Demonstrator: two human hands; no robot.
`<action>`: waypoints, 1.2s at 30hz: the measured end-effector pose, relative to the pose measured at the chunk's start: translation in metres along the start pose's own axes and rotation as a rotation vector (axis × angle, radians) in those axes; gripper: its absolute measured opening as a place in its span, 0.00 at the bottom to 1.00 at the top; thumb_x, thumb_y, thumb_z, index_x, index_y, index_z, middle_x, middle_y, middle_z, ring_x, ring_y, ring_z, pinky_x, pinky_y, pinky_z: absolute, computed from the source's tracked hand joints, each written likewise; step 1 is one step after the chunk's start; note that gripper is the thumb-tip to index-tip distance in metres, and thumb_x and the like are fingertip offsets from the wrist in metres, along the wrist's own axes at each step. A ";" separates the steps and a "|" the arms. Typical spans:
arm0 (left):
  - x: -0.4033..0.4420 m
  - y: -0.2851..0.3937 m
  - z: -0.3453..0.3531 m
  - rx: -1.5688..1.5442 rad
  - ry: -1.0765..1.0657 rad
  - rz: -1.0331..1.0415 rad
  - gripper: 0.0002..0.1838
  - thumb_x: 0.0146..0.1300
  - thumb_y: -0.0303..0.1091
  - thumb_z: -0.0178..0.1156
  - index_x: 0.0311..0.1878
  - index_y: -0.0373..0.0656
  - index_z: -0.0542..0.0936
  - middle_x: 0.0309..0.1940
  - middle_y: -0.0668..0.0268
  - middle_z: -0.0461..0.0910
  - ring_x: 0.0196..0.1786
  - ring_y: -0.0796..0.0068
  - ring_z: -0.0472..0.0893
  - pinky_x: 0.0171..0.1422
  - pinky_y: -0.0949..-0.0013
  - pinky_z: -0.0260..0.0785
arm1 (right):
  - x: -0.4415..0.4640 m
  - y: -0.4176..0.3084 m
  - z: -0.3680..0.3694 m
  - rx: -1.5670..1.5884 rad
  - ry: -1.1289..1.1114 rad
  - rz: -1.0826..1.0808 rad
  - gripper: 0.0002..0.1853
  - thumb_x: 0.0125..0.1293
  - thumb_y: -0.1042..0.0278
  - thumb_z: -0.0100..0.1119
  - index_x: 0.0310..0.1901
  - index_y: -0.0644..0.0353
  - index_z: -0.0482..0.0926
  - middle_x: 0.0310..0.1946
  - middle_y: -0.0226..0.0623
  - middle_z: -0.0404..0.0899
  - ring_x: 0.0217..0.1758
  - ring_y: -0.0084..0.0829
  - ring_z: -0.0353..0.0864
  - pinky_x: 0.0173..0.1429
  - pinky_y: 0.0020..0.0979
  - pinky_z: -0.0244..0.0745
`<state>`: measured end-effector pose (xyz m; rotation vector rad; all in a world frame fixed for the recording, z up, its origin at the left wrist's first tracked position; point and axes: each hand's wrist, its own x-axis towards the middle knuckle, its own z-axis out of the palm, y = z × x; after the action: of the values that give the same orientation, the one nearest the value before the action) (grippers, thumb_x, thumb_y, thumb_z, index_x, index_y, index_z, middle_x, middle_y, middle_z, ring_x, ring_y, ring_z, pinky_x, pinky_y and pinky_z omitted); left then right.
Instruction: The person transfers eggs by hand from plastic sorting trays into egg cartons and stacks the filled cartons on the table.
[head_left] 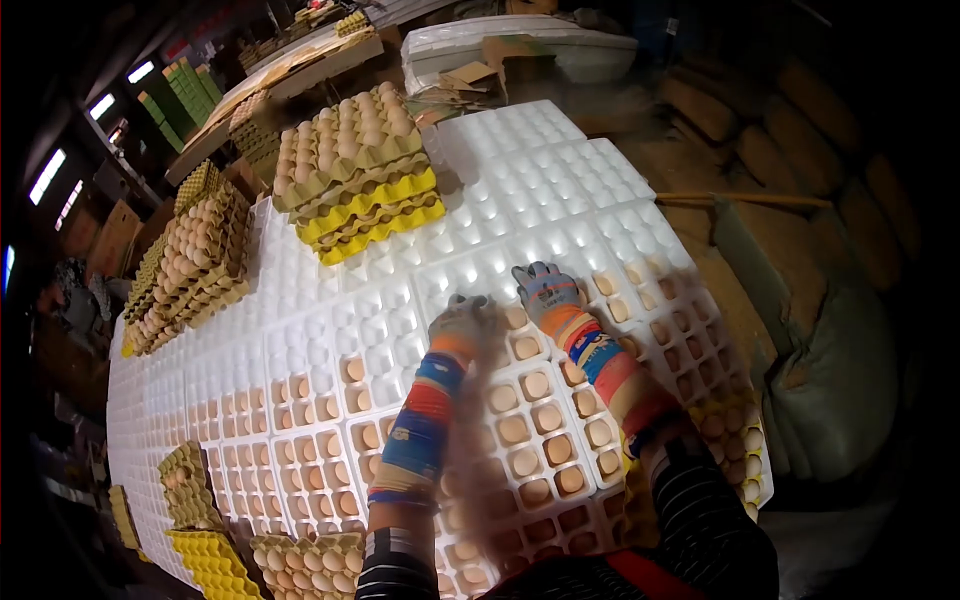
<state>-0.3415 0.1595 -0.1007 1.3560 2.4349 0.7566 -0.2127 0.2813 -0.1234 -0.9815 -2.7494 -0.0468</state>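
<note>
My left hand (462, 322), in a grey glove, is slightly blurred over the white foam egg tray (440, 280). Its fingers curl downward, and whatever lies under them is hidden. Just to the right, my right hand (548, 290) rests palm down on the foam, with thumb and fingers apart; no egg shows in it. A brown egg (515, 317) sits in a cell between the two hands, with another egg (525, 348) below it. More eggs (603, 284) fill cells to the right of my right hand. Colourful bands wrap both forearms.
Stacked pulp trays of eggs (350, 150), some trays yellow, stand on the foam ahead. Another egg stack (190, 260) is at the left. A yellow tray (212, 565) and a pulp tray of eggs (310, 565) lie near left. Large sacks (835, 370) stand beyond the right edge.
</note>
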 end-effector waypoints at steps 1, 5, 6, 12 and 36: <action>0.002 -0.006 -0.003 -0.079 0.039 -0.024 0.17 0.56 0.45 0.59 0.47 0.50 0.81 0.43 0.61 0.79 0.46 0.63 0.79 0.49 0.63 0.71 | -0.002 0.005 0.004 -0.031 0.040 -0.047 0.14 0.62 0.63 0.48 0.49 0.44 0.75 0.46 0.34 0.74 0.48 0.36 0.74 0.51 0.37 0.69; 0.010 -0.058 0.002 -1.058 0.104 -0.446 0.09 0.62 0.35 0.59 0.44 0.44 0.82 0.30 0.65 0.82 0.33 0.72 0.80 0.40 0.74 0.73 | -0.018 0.018 0.014 0.141 0.180 -0.077 0.15 0.59 0.61 0.52 0.50 0.43 0.76 0.46 0.32 0.75 0.48 0.36 0.74 0.50 0.39 0.69; 0.011 -0.061 0.013 -0.919 0.319 -0.257 0.09 0.62 0.34 0.59 0.44 0.44 0.81 0.32 0.64 0.82 0.33 0.72 0.80 0.40 0.73 0.73 | -0.021 0.019 0.010 0.232 0.181 -0.046 0.15 0.58 0.60 0.54 0.48 0.43 0.77 0.44 0.33 0.76 0.48 0.37 0.74 0.50 0.40 0.69; -0.019 -0.035 0.038 0.178 0.465 0.177 0.15 0.53 0.38 0.57 0.46 0.47 0.79 0.44 0.56 0.76 0.50 0.54 0.73 0.56 0.54 0.64 | -0.046 0.024 -0.018 0.556 0.216 -0.062 0.12 0.55 0.67 0.59 0.41 0.57 0.81 0.36 0.41 0.79 0.44 0.43 0.75 0.50 0.39 0.70; -0.283 0.140 0.076 -0.027 -0.094 0.693 0.30 0.52 0.50 0.60 0.59 0.53 0.71 0.63 0.43 0.59 0.65 0.43 0.59 0.67 0.44 0.47 | -0.386 0.180 -0.163 0.440 0.212 0.249 0.14 0.67 0.65 0.49 0.50 0.61 0.75 0.46 0.44 0.76 0.51 0.40 0.73 0.55 0.34 0.70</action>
<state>-0.0558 0.0047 -0.0955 2.1947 1.8539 0.8300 0.2227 0.1644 -0.0560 -1.1028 -2.2842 0.4470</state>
